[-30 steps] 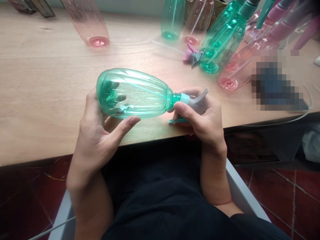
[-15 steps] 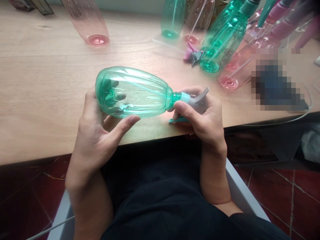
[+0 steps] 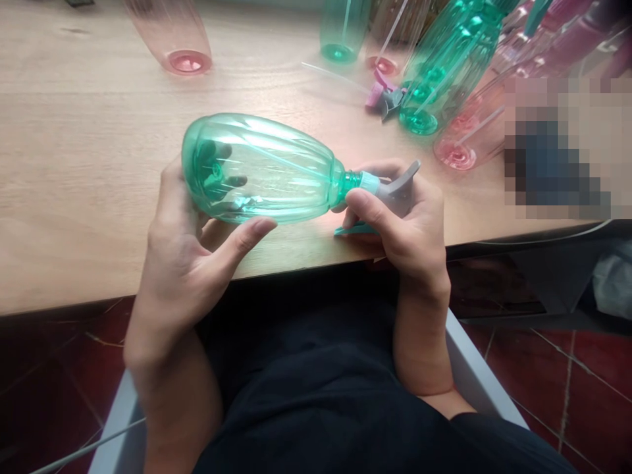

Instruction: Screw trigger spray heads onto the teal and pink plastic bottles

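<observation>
A clear green spray bottle point(image 3: 276, 171) lies sideways in the air above the near table edge, its neck to the right. My left hand point(image 3: 182, 243) cups its base from behind and below, with the thumb along the near side. Over the neck sits a grey and teal trigger spray head point(image 3: 395, 191), its collar at the green screw threads, some of which still show. My right hand point(image 3: 405, 224) is closed around this spray head, thumb on the collar. A thin tube runs inside the bottle. The fingers behind the bottle show through the plastic.
On the wooden table point(image 3: 89, 164) a pink bottle point(image 3: 187, 59) stands at the back left. Several green and pink spray bottles point(image 3: 419, 118) stand at the back right. A loose pink and grey spray head point(image 3: 385, 99) with its tube lies before them. A pixelated patch covers the right side.
The view has shifted slightly, so the table things sit a little higher. Both hands keep their hold on the bottle and spray head, which have barely moved.
</observation>
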The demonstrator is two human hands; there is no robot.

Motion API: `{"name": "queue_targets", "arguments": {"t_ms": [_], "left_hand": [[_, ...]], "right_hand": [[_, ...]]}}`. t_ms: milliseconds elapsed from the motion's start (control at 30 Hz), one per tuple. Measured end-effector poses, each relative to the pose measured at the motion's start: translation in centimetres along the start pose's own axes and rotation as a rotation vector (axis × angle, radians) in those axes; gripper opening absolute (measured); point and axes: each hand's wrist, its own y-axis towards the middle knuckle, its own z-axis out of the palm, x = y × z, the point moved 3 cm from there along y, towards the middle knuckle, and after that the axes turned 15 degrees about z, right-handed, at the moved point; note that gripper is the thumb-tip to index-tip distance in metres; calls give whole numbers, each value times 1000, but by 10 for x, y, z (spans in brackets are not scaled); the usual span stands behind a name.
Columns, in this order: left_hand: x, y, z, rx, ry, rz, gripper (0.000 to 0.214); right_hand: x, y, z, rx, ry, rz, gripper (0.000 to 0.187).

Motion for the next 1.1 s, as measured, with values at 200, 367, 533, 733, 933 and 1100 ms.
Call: {"name": "queue_targets", "arguments": {"t_ms": [200, 367, 533, 733, 933, 1100], "left_hand": [[-3, 1, 1, 17, 44, 11, 70], [-4, 1, 0, 17, 76, -3, 71], [-3, 1, 0, 17, 75, -5, 72], [-4, 0, 0, 26, 77, -1, 73], [-2, -1, 0, -6, 26, -33, 71], [4, -5, -3, -14, -15, -86, 65]], "right_hand": [[0, 1, 0, -1, -15, 17, 41], [-1, 1, -1, 2, -26, 30, 45], [-2, 1, -2, -1, -30, 43, 46], [-2, 1, -1, 6, -7, 53, 46], [1, -1, 0, 7, 58, 45, 35], [5, -1, 2, 17, 66, 78, 33]]}}
